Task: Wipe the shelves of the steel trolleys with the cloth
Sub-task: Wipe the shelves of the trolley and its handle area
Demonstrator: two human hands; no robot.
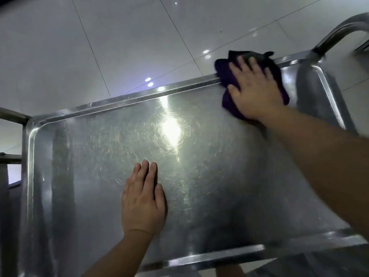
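Your right hand (253, 90) presses flat, fingers spread, on the purple cloth (225, 72) at the trolley shelf (89, 156) far rim; left hand (142, 198) rests flat, fingers together.

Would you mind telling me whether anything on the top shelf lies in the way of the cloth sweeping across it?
Only the left hand, flat on the shelf near its middle; the right hand presses the cloth at the far rim.
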